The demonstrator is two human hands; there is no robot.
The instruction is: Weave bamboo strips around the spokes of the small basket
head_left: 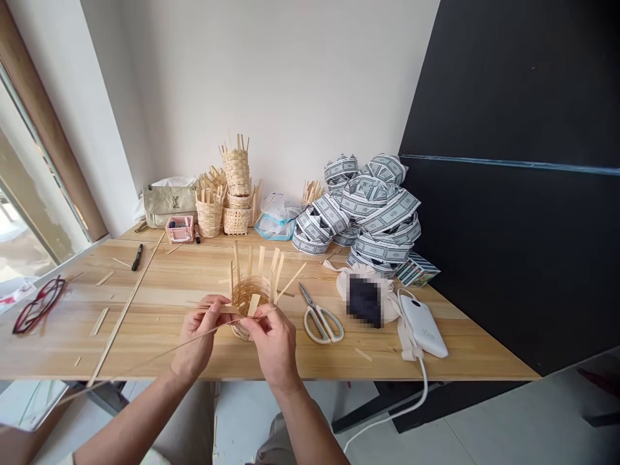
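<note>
A partly woven basket (250, 289) of pale wooden strips stands at the table's front edge, its upright stakes sticking up around the rim. On its left side my left hand (198, 336) pinches flat strips (220, 309) between thumb and fingers. My right hand (275, 342) is closed at the near rim, thumb and fingers pinching a long thin weaving strip (194, 337). That strip crosses in front of my left hand and trails away to the lower left. My hands hide much of the basket's near wall.
Scissors (322, 320) lie right of the basket, near a white power bank (423, 323) with a cable. Behind stand woven baskets (236, 173), a pink box (179, 230) and patterned paper rings (368, 200). Leftward are a long strip (126, 307), a black marker (137, 257) and glasses (39, 305).
</note>
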